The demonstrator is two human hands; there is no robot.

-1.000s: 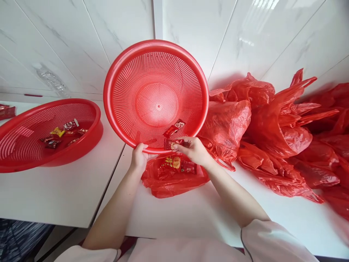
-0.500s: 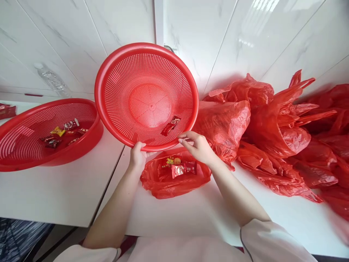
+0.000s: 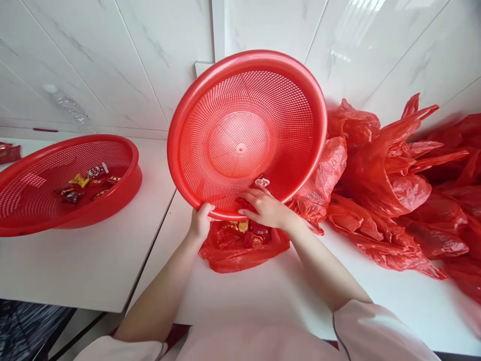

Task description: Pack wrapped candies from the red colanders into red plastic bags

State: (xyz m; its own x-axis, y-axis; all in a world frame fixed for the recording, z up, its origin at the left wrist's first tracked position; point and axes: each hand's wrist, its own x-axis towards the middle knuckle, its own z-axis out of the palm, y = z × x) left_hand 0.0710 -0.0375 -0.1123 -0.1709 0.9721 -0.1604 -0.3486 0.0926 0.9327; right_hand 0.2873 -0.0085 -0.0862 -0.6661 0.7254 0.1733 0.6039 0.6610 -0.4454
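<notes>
Marbled wall [image 3: 131, 55] behind. Left of the tilted red basket [image 3: 240, 125] sits another basket [image 3: 116, 203]. The left hand [image 3: 201, 220] clamps the tilted one's near rim; below is an open bag [image 3: 240, 259]; inside, the right hand [image 3: 266, 207] half-curls at sweets [image 3: 262, 181], hold unclear; rightward, filled bags [image 3: 387, 175].

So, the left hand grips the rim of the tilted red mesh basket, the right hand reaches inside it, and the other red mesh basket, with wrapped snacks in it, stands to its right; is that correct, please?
Not quite: the head view shows the other red mesh basket, with wrapped snacks in it, to the left of the tilted red mesh basket. The rest holds.
</notes>
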